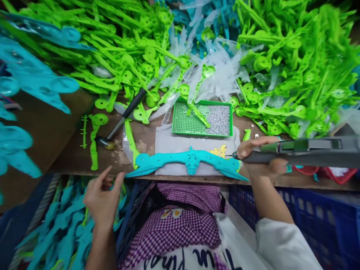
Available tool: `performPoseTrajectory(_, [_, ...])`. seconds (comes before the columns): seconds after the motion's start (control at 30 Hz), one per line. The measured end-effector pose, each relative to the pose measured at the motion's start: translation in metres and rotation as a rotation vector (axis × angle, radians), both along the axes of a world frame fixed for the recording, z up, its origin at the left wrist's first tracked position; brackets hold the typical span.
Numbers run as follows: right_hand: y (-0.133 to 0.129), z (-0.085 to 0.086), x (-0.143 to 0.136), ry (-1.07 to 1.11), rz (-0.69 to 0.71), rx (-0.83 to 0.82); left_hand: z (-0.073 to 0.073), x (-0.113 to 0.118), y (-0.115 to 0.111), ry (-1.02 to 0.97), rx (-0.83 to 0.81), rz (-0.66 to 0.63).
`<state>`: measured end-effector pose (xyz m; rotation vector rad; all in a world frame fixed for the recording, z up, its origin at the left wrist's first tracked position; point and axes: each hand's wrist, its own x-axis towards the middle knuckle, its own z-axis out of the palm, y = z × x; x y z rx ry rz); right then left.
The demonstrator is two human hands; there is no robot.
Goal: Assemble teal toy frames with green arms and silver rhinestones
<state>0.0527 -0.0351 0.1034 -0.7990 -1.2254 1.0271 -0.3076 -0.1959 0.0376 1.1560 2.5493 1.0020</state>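
A blue bow-shaped plastic part (165, 158) lies across a grey cloth (174, 140) at the table's front edge, with a bit of light green showing at its right end. My left hand (102, 195) is off the part's left tip, fingers apart and nothing in them. Wrapped round a dark grey electric screwdriver (303, 150) is my right hand (261, 157). The tool lies nearly level, and its thin bit points left at the part's right end; whether it touches is too small to tell. Behind the part stands a green tray (185, 131) of small silvery screws (221, 119).
Heaps of light green plastic parts (306, 75) fill the back. A hammer (123, 114) and loose green pieces (95, 140) lie at left. Blue parts (53, 228) fill a crate below left; another blue crate (317, 221) is at right. Red containers (341, 174) stand near the tool.
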Motion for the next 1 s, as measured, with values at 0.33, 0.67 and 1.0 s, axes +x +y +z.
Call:
performPoseTrajectory(0.33, [-0.026,-0.007,0.021,0.088,0.011,-0.134,0.021,0.166,0.115,0.14,-0.046,-1.352])
performPoseTrajectory(0.67, [-0.016,-0.023,0.006,0.119,0.134,-0.266,-0.017,0.185,0.161,-0.041,-0.257,-1.537])
performPoseTrajectory(1.0, [-0.014,-0.037,-0.003,-0.004,0.095,-0.289,-0.013,0.185,0.157,0.008,-0.236,-1.52])
